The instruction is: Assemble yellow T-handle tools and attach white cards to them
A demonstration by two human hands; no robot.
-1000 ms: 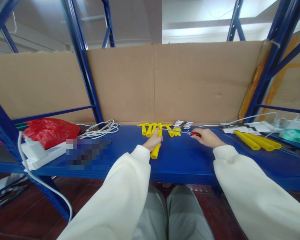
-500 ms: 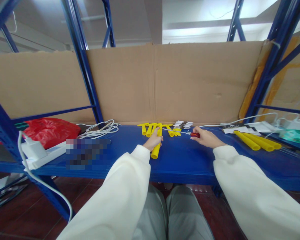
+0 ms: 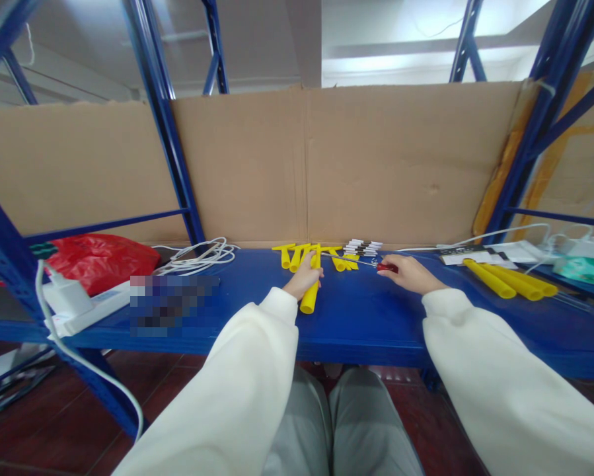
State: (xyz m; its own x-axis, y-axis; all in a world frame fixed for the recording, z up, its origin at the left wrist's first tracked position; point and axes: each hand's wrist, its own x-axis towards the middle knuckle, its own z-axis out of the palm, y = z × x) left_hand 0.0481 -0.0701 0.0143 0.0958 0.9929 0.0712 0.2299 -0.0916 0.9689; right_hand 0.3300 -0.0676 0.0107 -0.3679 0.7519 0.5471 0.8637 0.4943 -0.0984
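Note:
My left hand [image 3: 305, 274] is closed around a yellow tube [image 3: 309, 301] that lies lengthwise on the blue shelf. In my right hand [image 3: 408, 272] is the red handle of a screwdriver [image 3: 386, 267]. Its thin metal shaft points left, and the tip reaches the far part of the yellow tube, beside my left fingers; whether it sits in a screw I cannot tell. Several yellow T-shaped pieces [image 3: 285, 256] lie behind my left hand. Close behind the shaft is a stack of white and black small packets [image 3: 362, 247].
Yellow tubes [image 3: 517, 283] lie at the right, near papers and cables. On the left are a red plastic bag [image 3: 101, 259], a white power strip [image 3: 96, 311] and a coiled white cable [image 3: 202, 254]. A cardboard sheet [image 3: 386, 165] stands along the back between blue posts.
My right hand has turned slightly around the screwdriver handle, and the handle has shifted a little. My left hand and the tube are almost where they were.

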